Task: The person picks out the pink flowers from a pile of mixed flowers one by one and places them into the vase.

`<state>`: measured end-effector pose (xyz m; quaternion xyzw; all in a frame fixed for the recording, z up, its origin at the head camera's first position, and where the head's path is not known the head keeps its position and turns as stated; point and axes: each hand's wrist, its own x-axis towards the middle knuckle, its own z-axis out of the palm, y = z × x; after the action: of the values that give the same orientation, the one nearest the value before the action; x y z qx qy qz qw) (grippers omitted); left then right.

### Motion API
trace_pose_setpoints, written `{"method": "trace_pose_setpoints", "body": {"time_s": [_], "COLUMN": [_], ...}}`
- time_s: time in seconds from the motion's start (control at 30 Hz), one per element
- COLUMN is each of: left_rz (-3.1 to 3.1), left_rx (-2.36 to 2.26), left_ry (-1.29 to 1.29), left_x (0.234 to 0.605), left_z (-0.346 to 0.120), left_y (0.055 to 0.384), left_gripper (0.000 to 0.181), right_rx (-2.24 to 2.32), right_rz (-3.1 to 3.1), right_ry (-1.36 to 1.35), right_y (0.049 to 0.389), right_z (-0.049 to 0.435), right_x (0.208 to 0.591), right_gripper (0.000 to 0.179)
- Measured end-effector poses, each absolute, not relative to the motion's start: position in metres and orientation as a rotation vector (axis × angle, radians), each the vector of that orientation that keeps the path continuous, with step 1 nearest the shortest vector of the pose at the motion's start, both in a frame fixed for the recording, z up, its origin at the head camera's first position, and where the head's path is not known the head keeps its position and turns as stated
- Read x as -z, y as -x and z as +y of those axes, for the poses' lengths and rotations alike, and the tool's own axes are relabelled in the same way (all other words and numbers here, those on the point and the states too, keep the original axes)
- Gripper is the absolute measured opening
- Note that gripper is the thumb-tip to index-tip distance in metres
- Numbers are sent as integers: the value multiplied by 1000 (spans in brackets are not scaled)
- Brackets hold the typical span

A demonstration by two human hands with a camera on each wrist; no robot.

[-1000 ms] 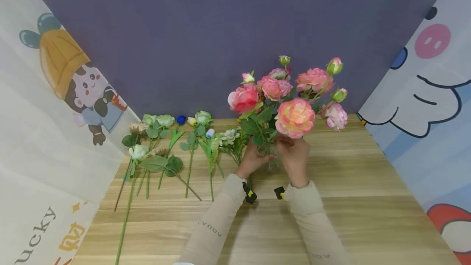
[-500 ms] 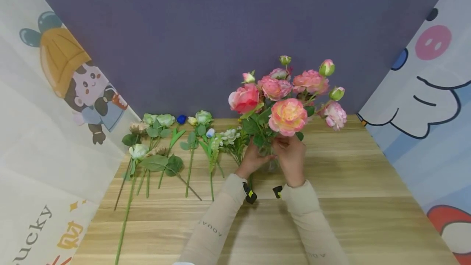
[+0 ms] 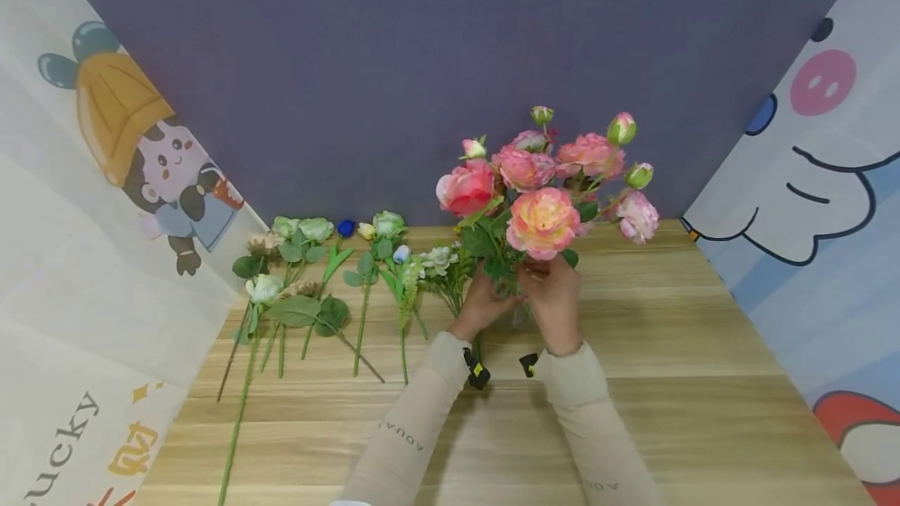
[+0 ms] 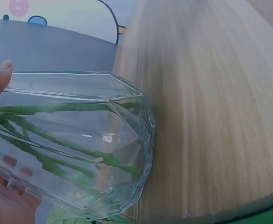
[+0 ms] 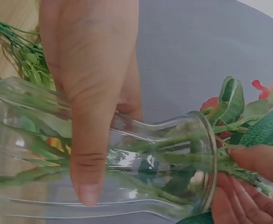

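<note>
A clear glass vase (image 4: 80, 86) stands on the wooden table, with several green stems (image 4: 57, 108) inside it. My left hand (image 3: 485, 304) grips the vase round its middle, and the thumb (image 5: 91, 163) lies across the glass in the right wrist view. At the vase's mouth, my right hand (image 3: 555, 299) pinches a green stem (image 5: 224, 158) between thumb and fingers. Above that hand is a large pink-and-yellow peony (image 3: 543, 223). Around it spread several pink peonies (image 3: 523, 168) and buds (image 3: 622, 129). Leaves and hands mostly hide the vase in the head view.
To the left lie several loose artificial flowers: pale green roses (image 3: 264, 289), a blue tulip (image 3: 346, 228) and a bunch of small white flowers (image 3: 439, 259). A dark panel (image 3: 422, 84) rises behind the table (image 3: 703, 412). Printed cloths hang at both sides.
My right hand has shifted slightly left, and the pink-and-yellow peony and the blooms at the right have moved left too. The left hand stays on the vase.
</note>
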<state>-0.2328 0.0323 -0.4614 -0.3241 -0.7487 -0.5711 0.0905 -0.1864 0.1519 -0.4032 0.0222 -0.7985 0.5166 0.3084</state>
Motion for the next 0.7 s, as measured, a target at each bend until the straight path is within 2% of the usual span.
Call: {"method": "trace_pose_setpoints", "body": {"time_s": [0.27,0.4,0.57,0.7], "left_rz": [-2237,-2272,-2489,-2555], "left_rx": [1683,1686,1690,1626], "left_ry": [925,925,774,751], "left_x": [473,490,498,496], "left_z": [36,38,30,4], "left_y": [243,256,257,254], "left_gripper": [93,96,100,87], "right_rx": [-1506,-1575,-1493,-1325], "right_rz": [-2007,-1942,-1938,-1916], "right_ry": [-117,-149,-168,-233], "right_y": [183,166,148,148], "right_z": [155,156,170,197], "right_x": [405,387,371,386], "right_gripper": [24,22,16,8]}}
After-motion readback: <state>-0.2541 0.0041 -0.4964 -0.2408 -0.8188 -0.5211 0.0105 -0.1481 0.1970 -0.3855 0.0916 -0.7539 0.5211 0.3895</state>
